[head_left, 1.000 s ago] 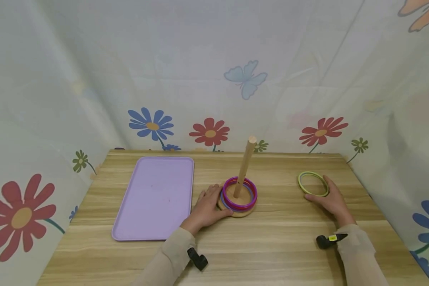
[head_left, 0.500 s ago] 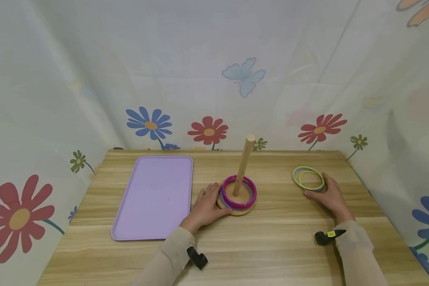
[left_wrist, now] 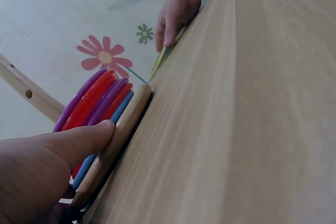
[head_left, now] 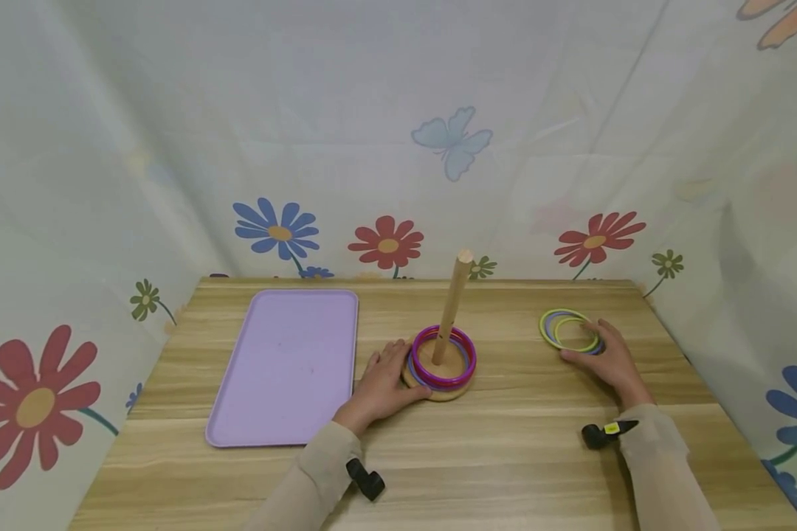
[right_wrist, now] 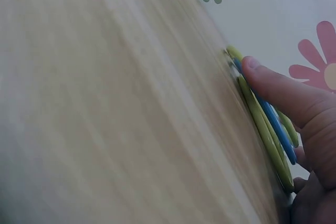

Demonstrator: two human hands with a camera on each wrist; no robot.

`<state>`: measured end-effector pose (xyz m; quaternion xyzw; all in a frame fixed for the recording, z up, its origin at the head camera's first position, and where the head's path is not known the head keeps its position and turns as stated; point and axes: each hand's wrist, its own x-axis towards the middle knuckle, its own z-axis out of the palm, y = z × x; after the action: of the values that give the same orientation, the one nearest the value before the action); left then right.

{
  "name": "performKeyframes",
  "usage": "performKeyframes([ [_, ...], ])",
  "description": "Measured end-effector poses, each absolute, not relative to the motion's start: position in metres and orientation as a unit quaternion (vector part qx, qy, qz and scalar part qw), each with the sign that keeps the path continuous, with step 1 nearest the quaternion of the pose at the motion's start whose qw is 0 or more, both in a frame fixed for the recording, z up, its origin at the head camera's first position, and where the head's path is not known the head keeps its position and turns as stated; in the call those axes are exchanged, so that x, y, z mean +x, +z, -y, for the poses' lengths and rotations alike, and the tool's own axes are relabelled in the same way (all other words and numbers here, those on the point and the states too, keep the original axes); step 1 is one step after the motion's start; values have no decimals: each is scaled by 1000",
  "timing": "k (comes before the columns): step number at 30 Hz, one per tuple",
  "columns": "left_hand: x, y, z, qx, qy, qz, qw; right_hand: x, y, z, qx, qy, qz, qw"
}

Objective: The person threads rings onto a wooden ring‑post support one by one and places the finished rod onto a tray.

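My left hand (head_left: pixel 387 387) grips the round wooden base (left_wrist: pixel 137 106) of a peg stand, its thumb against the base's edge. From that base rises an upright wooden peg (head_left: pixel 453 310). Purple, red and blue rings (head_left: pixel 473 361) lie stacked around its foot. Off to the right, my right hand (head_left: pixel 612 361) holds thin rings between thumb and fingers, low over the table. They are a yellow-green ring (head_left: pixel 543 332), a blue ring (right_wrist: pixel 278 129) and another green ring (right_wrist: pixel 287 126), overlapping out of line. The thumb lies at the blue ring's edge; the fingers' far ends are partly hidden.
A light purple tray (head_left: pixel 285 369) lies flat on the left of the wooden table (head_left: pixel 491 464). Behind the table's back edge hangs a flower-printed cloth (head_left: pixel 345 133). Each wrist wears a small black camera (head_left: pixel 367 479).
The rings at my right hand were nearly lined up; they have slid apart, with the yellow-green one further left. The right hand has shifted slightly left. My left hand stays on the base.
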<state>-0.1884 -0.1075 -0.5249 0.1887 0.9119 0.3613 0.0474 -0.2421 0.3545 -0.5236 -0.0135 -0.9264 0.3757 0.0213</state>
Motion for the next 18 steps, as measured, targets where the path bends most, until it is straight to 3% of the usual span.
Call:
performKeyframes([
  [18,-188,-524,107,188,357,-914,46,-239,-527,-355,-21,393,918,41],
])
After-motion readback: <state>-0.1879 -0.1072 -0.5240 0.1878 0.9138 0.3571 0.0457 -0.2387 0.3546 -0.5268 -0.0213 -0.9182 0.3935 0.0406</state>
